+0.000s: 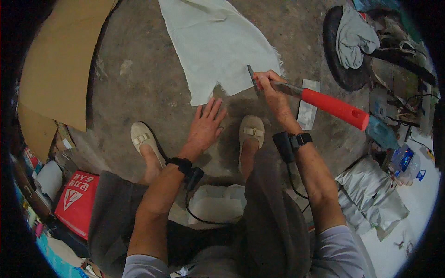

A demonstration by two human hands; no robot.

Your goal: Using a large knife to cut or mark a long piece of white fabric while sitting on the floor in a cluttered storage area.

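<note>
A white cloth with a frayed right edge (pixel 222 48) lies on the concrete floor, a notch in its near edge. My left hand (pixel 208 121) rests palm down, fingers spread, its fingertips at the near edge beside the notch. In my right hand (pixel 273 92) is a hammer with a red grip (pixel 333 107), grasped close to its dark metal head. The head is over the cloth's near right corner, and the grip points to the right. Under the hammer, to the right of my right hand, a pale flat rectangular piece (pixel 307 107) lies on the floor.
Brown cardboard (pixel 62 62) lies at the left, with a red bag (pixel 78 205) nearer. At the right are a grey cloth (pixel 354 38) on a dark round object, a silvery plastic package (pixel 372 191) and a clear bottle (pixel 406 163). A whitish container (pixel 217 201) stands between my legs.
</note>
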